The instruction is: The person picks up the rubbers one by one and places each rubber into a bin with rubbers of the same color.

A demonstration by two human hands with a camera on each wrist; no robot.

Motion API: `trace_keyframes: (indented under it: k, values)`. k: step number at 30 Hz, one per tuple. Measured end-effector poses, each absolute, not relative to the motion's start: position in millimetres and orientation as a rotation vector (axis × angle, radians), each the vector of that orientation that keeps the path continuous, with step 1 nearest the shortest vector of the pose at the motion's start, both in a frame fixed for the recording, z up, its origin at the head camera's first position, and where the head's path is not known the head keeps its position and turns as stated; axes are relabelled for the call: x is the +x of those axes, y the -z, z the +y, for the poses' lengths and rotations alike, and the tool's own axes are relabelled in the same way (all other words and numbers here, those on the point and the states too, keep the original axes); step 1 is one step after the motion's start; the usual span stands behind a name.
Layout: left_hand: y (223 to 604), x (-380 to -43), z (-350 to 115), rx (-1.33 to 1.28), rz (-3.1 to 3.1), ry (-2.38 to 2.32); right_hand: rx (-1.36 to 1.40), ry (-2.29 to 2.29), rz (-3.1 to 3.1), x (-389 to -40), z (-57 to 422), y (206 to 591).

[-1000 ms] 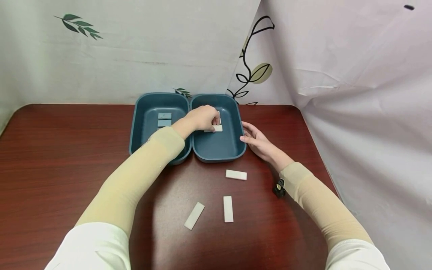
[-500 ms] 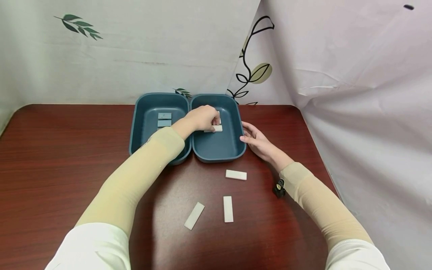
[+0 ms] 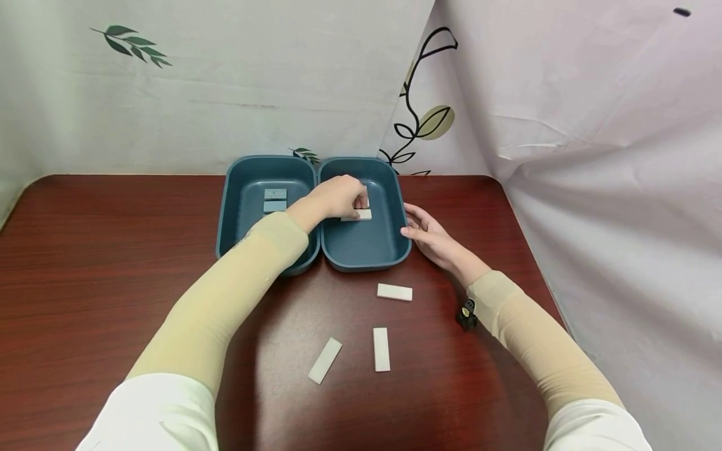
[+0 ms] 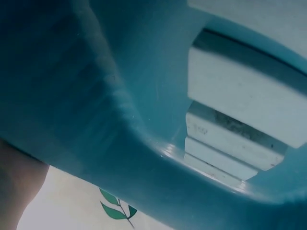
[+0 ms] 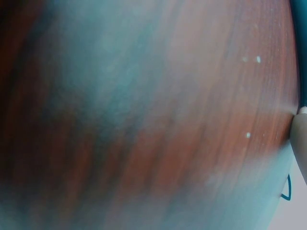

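In the head view my left hand [image 3: 341,195] reaches across into the right blue bin [image 3: 366,258]. Its curled fingers and thumb pinch a white rectangular block [image 3: 364,214] lying low in that bin. Just behind, another white block [image 3: 368,197] is mostly covered by the fingers. My right hand [image 3: 431,238] holds the right wall of the same bin, thumb over the rim and fingers along the outside. Several blocks [image 4: 244,96] lie in a row inside a blue bin in the left wrist view. Mostly tabletop fills the right wrist view, with a finger [image 5: 301,139] at its edge.
The left blue bin [image 3: 222,216] touches the right one and holds blue-grey blocks [image 3: 275,194], partly behind my left forearm. Three white blocks lie on the brown table [image 3: 113,263] in front: a crosswise one [image 3: 395,292], an upright-lying one [image 3: 381,349] and a slanted one [image 3: 324,361].
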State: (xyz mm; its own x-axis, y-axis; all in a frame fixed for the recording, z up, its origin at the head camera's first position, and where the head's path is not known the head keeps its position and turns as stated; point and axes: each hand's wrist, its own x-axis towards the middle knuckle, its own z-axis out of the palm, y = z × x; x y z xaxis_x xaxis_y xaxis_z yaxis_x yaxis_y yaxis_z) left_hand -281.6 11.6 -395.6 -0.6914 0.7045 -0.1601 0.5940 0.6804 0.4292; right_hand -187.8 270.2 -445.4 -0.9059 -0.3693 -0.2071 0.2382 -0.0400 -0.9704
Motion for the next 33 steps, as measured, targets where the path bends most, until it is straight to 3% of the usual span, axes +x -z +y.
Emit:
trace_keyframes:
  k: [16,33]
  values:
    - [366,-268,-3,1.093,2.558,-0.582,-0.121,1.985,1.83,-186,271,443]
    - [337,-230,-29,1.214,2.582,-0.74,-0.142,2.031,1.809,-187,269,445]
